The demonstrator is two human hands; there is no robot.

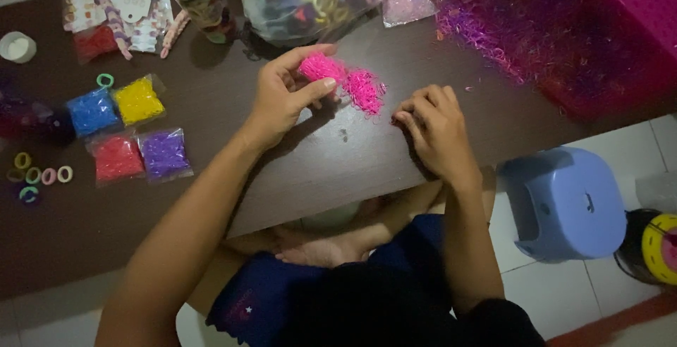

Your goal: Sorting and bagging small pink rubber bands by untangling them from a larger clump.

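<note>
On the dark tabletop (pixel 367 156), left to right: four small clear packets of blue (pixel 92 112), yellow (pixel 139 100), red (pixel 115 157) and purple (pixel 164 154) bands; the left hand (pixel 285 93) pinching a pink wad of bands (pixel 321 67) above a loose pink heap (pixel 364 91); the right hand (pixel 437 130) curled, fingertips on wood; a magenta bin (pixel 635 8).

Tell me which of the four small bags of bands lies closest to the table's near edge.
The purple bag, lower right of the four, beside the red bag.

Bare arms, bare feet — dark navy shorts (pixel 261 297) with a small star.
</note>
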